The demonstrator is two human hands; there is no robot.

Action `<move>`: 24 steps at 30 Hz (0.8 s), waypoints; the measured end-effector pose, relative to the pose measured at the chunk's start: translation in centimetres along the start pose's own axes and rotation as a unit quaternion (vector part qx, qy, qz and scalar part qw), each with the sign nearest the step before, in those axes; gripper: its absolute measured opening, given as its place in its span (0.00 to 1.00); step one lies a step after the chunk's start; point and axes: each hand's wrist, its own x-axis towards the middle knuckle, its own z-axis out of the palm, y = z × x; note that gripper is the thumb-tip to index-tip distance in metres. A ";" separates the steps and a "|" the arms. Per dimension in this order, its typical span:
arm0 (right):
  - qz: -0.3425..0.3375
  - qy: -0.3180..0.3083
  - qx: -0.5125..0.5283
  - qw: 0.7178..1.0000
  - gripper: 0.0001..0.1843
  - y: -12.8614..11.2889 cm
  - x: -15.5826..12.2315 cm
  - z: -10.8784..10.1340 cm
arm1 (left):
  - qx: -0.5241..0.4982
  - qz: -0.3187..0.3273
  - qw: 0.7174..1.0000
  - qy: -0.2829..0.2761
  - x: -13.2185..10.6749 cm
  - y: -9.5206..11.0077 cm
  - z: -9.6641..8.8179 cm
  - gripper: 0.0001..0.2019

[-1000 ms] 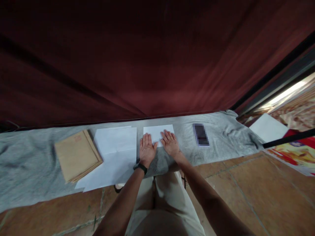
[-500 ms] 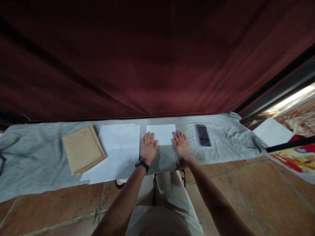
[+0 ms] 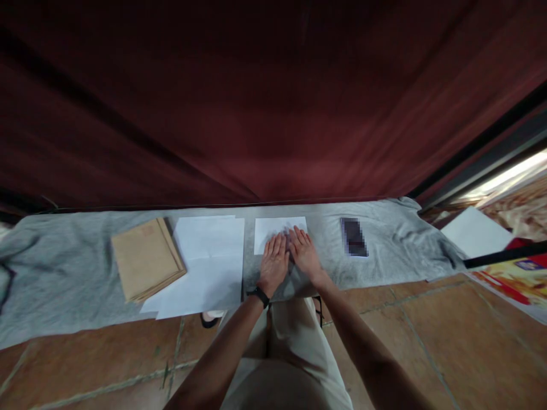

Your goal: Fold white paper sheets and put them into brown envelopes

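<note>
A small folded white paper (image 3: 270, 229) lies on the grey cloth (image 3: 64, 267) in front of me. My left hand (image 3: 274, 263), with a black band on its wrist, lies flat and open on the paper's near edge. My right hand (image 3: 304, 254) lies flat beside it, fingers stretched over the paper's right part. The two hands almost touch. Left of them lies a stack of white sheets (image 3: 205, 256), and further left a pile of brown envelopes (image 3: 145, 257).
A dark phone (image 3: 354, 236) rests on the cloth to the right. A dark red curtain (image 3: 256, 102) hangs behind the cloth. Brown floor tiles (image 3: 448, 330) lie on my side, with a white sheet (image 3: 474, 230) and colourful printed paper (image 3: 517, 282) at far right.
Both hands have slid inward along the folded paper and now lie side by side at its middle; half a second ago they were at its two lower corners.
</note>
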 end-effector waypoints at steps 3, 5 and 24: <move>-0.025 -0.019 0.002 1.000 0.27 -1.1 0.5 0.6 | 0.009 -0.007 1.000 -0.016 0.0 -0.1 0.6 0.28; -0.027 -0.021 -0.003 0.999 0.26 -1.2 0.6 0.8 | 0.016 -0.016 1.000 -0.019 -0.2 -0.7 0.6 0.28; 0.052 0.027 -0.042 0.997 0.29 3.1 -2.0 -0.2 | -0.206 -0.209 0.954 0.067 -0.5 -4.6 -1.9 0.25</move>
